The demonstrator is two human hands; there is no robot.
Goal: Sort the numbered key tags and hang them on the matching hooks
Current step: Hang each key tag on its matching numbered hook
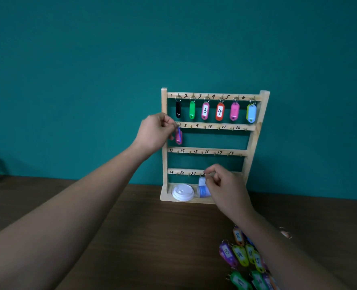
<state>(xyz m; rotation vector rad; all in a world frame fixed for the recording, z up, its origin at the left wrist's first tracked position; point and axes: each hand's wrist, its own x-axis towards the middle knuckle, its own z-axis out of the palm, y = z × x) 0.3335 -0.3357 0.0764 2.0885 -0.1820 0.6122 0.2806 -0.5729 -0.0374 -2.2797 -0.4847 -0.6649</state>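
The left hand [155, 132] is up at the second rail of the wooden rack [164, 164], fingertips pinching the ring end of the pink tag [179, 136] right by the first hook. The tag hangs just to the right of those fingers, long axis vertical. Whether its ring is seated on the hook, I can't tell. The right hand [225, 185] hovers lower, fingers curled together; I can't tell if it pinches anything. The loose tags [242, 256] lie below it, beside the right forearm, so that hand looks nearer for the next pick.
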